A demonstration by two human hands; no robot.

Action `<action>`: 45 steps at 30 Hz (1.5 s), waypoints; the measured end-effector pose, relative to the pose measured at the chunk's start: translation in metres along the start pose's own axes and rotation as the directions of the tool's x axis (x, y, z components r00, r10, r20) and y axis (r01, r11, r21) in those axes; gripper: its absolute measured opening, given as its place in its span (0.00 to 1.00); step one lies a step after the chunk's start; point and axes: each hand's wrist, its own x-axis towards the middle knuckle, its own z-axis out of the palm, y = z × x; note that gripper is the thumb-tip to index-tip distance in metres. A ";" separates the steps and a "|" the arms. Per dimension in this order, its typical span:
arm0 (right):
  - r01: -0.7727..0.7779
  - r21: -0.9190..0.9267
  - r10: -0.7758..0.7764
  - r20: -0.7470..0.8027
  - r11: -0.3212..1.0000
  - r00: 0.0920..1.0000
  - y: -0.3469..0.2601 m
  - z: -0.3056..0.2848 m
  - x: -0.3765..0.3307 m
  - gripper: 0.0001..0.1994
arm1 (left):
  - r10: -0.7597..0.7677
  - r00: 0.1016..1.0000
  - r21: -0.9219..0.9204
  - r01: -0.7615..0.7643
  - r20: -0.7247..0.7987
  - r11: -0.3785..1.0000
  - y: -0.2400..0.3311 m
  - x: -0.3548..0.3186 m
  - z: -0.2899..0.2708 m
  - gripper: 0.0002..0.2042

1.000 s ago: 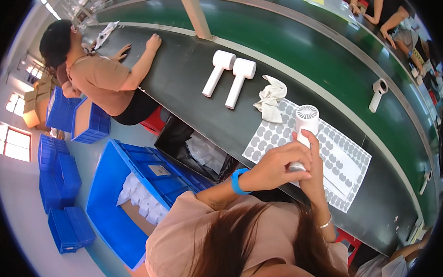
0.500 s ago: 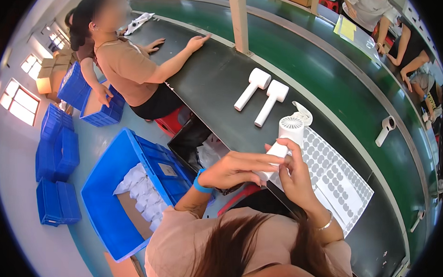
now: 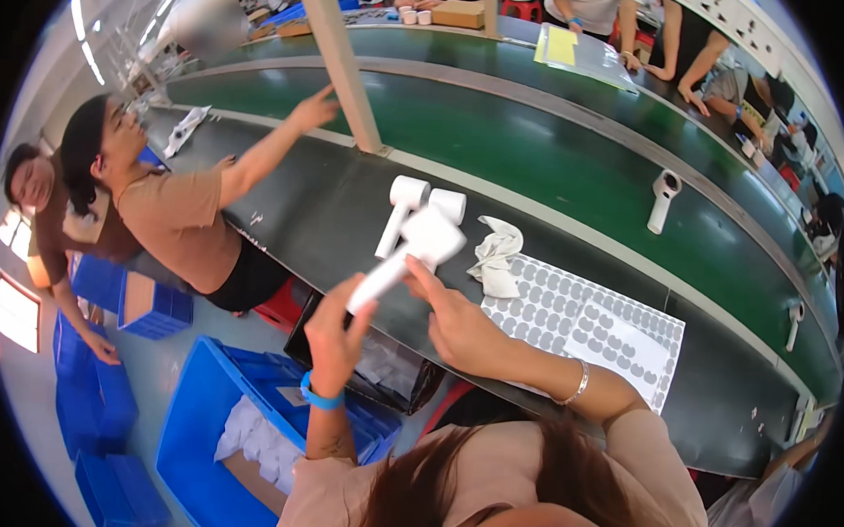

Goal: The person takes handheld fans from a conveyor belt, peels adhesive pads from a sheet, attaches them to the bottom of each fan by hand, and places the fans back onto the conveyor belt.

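Observation:
A white handheld fan [image 3: 432,236] with a wide drum-shaped head is tilted above the near edge of the dark bench, somewhat blurred by motion. My left hand [image 3: 334,330] is closed round the lower end of its handle. At the neck, the index finger of my right hand [image 3: 462,328] touches the fan, with the other fingers curled; the thumb is hidden. Two more white fans [image 3: 404,202] lie behind it, one partly covered by the held fan. To their right rests a crumpled white cloth [image 3: 498,257], beside a sheet of grey oval stickers [image 3: 555,310] with a smaller piece on top.
A blue crate [image 3: 193,441] with white wrapped items stands at my lower left, near a dark bin [image 3: 409,379]. Behind the bench runs a green conveyor [image 3: 537,165] carrying white fans; a post [image 3: 341,66] rises at its edge. Co-workers [image 3: 177,227] stand at left and across.
The fan has turned its grille out of sight and moved left with both hands. My left hand has shifted to the handle's end. A co-worker's arm is now raised towards the post.

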 end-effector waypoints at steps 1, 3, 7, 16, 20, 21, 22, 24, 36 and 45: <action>-0.064 0.002 0.064 0.048 0.998 0.997 -0.002 -0.005 0.000 0.36 | -0.031 0.997 0.004 0.031 -0.077 1.000 -0.021 0.001 0.007 0.14; -0.137 0.001 0.136 0.080 0.991 0.987 -0.001 -0.018 -0.004 0.35 | -0.148 0.974 0.018 0.153 -0.169 0.988 -0.056 0.010 0.016 0.14; -0.158 -0.131 0.163 0.025 0.979 0.986 0.025 -0.044 -0.039 0.27 | -0.272 0.929 -0.090 0.257 -0.252 0.962 -0.134 0.029 0.034 0.15; -0.435 -0.148 0.387 -0.268 0.888 0.882 0.040 -0.117 -0.121 0.18 | -0.378 0.907 -0.058 0.374 -0.185 0.926 -0.235 0.076 0.057 0.16; -0.508 -0.136 0.426 -0.386 0.851 0.818 0.048 -0.139 -0.148 0.17 | -0.356 0.923 0.023 0.363 -0.147 0.931 -0.247 0.080 0.063 0.17; -0.520 -0.153 0.429 -0.397 0.841 0.811 0.052 -0.144 -0.154 0.16 | -0.347 0.930 0.093 0.359 -0.121 0.929 -0.254 0.077 0.061 0.17; -0.531 -0.168 0.433 -0.405 0.830 0.805 0.054 -0.148 -0.157 0.16 | -0.341 0.935 0.163 0.353 -0.095 0.921 -0.259 0.074 0.060 0.18; -0.530 -0.154 0.430 -0.421 0.834 0.799 0.056 -0.156 -0.161 0.14 | -0.343 0.935 0.146 0.353 -0.093 0.924 -0.266 0.072 0.062 0.19; -0.547 -0.299 0.319 -0.562 0.781 0.763 0.133 -0.221 -0.140 0.20 | -0.134 0.975 0.372 0.192 -0.177 0.908 -0.182 0.041 0.068 0.29; -0.791 -0.485 0.455 -0.648 0.372 0.611 0.222 -0.244 -0.054 0.20 | -0.024 1.000 0.020 0.024 -0.005 1.000 -0.025 0.001 0.079 0.21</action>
